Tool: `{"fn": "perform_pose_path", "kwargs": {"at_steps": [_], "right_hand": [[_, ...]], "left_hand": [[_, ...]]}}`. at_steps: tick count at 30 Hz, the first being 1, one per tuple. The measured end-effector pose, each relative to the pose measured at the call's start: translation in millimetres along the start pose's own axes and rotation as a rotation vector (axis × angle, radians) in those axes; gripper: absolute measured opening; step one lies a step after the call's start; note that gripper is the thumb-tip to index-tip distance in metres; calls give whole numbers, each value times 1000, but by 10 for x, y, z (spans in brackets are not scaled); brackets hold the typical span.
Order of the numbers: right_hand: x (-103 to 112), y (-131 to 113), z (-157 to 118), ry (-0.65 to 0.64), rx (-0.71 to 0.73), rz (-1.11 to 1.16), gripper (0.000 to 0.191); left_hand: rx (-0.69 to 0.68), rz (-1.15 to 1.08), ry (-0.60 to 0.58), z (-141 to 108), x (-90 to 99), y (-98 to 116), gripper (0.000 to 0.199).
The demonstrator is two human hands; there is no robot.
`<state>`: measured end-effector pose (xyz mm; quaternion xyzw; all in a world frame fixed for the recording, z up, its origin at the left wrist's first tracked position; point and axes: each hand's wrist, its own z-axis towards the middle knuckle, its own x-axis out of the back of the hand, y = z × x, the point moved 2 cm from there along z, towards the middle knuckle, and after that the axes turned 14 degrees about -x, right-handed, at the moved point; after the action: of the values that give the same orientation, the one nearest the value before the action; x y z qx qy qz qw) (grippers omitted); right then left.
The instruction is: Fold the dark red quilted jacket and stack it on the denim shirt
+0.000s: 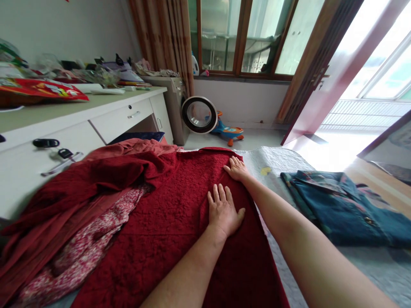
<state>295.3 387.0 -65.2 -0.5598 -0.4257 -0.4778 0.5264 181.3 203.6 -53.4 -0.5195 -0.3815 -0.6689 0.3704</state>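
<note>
A dark red textured garment (167, 214) lies spread over the bed in front of me. Flat on its right part rests my left hand (222, 212), fingers spread. Farther off, my right hand (236, 169) lies on the garment's far right edge with its fingers stretched out. Neither hand grips the cloth. To the left, part of the red garment is bunched in loose folds. Pinkish-red cloth (48, 231) and a pink-and-white speckled fabric (86, 244) show beneath those folds.
A folded blue denim garment (346, 205) lies right on the pale bed cover (272, 158). Along the left stands a white desk (64, 137) with a red packet (41, 91) and clutter. Beyond are a washing machine with its round door (199, 114) open, a blue ride-on toy (226, 129) and an open door (317, 85).
</note>
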Motion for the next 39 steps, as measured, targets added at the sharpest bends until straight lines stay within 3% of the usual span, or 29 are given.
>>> {"fn": "perform_pose_path", "kwargs": {"at_steps": [8,13,18,25,31,35,39], "right_hand": [[44,-2,66,4,-11,38,69],[40,-50,-257,59,-14,86,64],[-41,-82,-552,10,37,40,66],[-33,-103,-237,44,-75,9,80],[-28,-98,36,40,-118,22,79],[-41,-89,91,34,-146,46,80],[-9,-82,51,127,-197,82,77]], "left_hand": [[7,2,6,-4,-10,-6,94],[2,8,0,-10,-9,-4,96],[1,17,5,-8,-10,-3,96],[7,-2,6,-8,-10,-6,95],[20,-12,8,-11,20,0,94],[43,-19,11,-16,25,6,95],[55,-24,9,-18,26,7,95]]}}
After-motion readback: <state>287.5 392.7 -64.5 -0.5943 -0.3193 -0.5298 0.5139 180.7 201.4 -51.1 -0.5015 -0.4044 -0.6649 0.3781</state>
